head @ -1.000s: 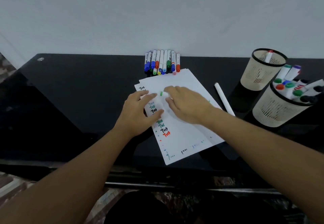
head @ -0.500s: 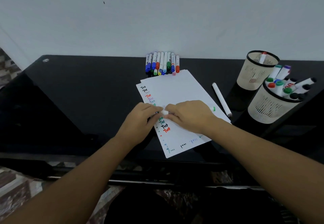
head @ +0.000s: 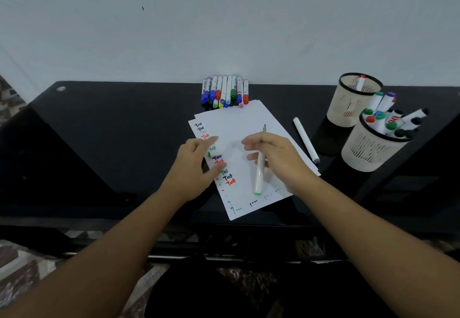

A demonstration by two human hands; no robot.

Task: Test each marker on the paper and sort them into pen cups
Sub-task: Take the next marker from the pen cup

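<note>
Holding uncapped marker in right hand, tip up over paper | left hand appears to pinch green cap | right of grip: two cups part-filled | beyond: row untested

I see a glossy black table running up to a plain pale wall — a small round metal fitting sits near its far left corner. Below the near edge there is patterned flooring, brown and pale.
</note>
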